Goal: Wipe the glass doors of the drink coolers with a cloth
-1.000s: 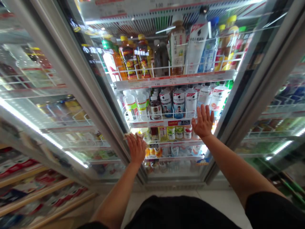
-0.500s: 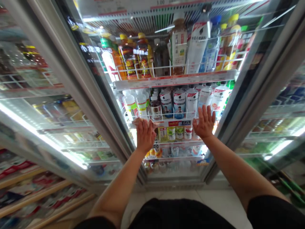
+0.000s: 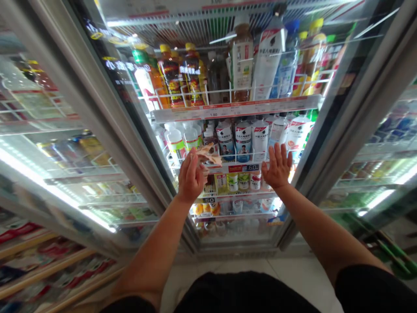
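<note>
My left hand [image 3: 190,179] is turned on edge at the glass door [image 3: 233,240] of a drinks fridge. Its fingers close on a crumpled pinkish-tan cloth [image 3: 211,156], which sticks out to the right of them. Part of the cloth is hidden by the hand. My right hand [image 3: 277,168] lies flat on the same glass door, fingers outstretched, holding nothing. Behind the glass, between the hands, stand white-labelled bottles [image 3: 243,138] and, one shelf lower, several small drinks [image 3: 243,181].
A metal door frame [image 3: 120,143] runs up the left side, another [image 3: 353,130] up the right. Taller bottles [image 3: 241,65] fill the upper shelf behind the glass. At lower left is a wooden-edged rack [image 3: 65,271] of packaged goods. Pale floor tiles [image 3: 247,266] show below.
My left hand has turned from palm-down onto its edge and shifted slightly left, so more of the cloth shows. My right hand stays flat in nearly the same place.
</note>
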Demonstrator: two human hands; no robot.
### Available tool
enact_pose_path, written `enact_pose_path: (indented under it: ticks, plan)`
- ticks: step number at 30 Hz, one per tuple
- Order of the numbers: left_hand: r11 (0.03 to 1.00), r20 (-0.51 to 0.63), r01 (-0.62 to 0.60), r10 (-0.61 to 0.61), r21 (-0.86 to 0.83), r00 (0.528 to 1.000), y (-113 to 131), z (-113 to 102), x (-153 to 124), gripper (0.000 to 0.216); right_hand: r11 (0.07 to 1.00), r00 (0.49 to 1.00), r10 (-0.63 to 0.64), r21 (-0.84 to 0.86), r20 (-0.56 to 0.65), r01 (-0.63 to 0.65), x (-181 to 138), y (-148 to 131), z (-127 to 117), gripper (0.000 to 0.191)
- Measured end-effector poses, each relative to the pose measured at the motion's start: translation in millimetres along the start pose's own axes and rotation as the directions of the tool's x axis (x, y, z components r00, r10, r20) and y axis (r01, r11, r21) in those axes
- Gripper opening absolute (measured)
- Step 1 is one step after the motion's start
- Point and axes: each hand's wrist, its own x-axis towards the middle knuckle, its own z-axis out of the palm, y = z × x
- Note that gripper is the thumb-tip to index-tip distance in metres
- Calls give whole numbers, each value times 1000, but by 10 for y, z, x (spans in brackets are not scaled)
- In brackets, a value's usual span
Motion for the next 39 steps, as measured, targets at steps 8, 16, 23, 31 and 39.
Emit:
enact_pose_path:
  ticks: [8,16,23,31,39]
  plan:
    - [950,-45,108,-99,294,994,-70,160,-203,55,999,997,54,5,55,-54,-46,7,25,65]
    - [980,164,-56,24,192,986,-159,164,-273,51,997,994,74,24,77,-76,-76,19,60,63]
    - [995,-86,88,-83,50,993,-273,86,429,69,994,988,108,23,107,-111,-76,13,57,59]
    - [965,150,-263,261,-5,954,-143,137,315,63,994,988,105,14,109,-107,-75,12,63,59]
    - [997,22,66,-67,39,997,-243,11,587,39,996,993,87,19,84,-89,-73,2,55,61]
